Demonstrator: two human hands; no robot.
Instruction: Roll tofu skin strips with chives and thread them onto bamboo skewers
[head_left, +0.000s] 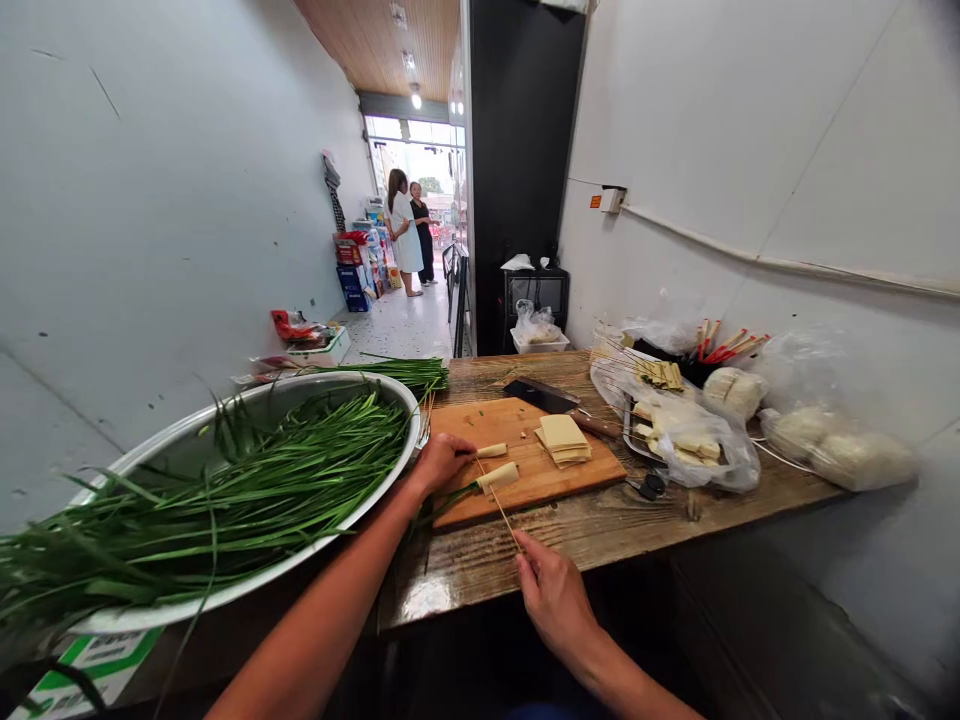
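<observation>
My right hand [553,592], at the front edge of the table, pinches a thin wooden skewer [504,514]. The skewer slants up and left to a pale tofu-skin roll [501,476] with green chives out of its left end. Just behind lies a second tofu-skin roll [493,450]; the closed fingers of my left hand [445,462] are at its left end, partly hiding their grip. Both rolls are over the wooden cutting board [457,425]. A stack of square tofu sheets [564,438] rests on the board's right side, near a cleaver [544,396].
A large metal basin [411,400] heaped with long chives [300,470] stands left. On the right are a bagged tray [697,440] of rolls, red-tipped sticks [727,345] and plastic bags [840,440]. Two people [405,225] stand far back near the doorway.
</observation>
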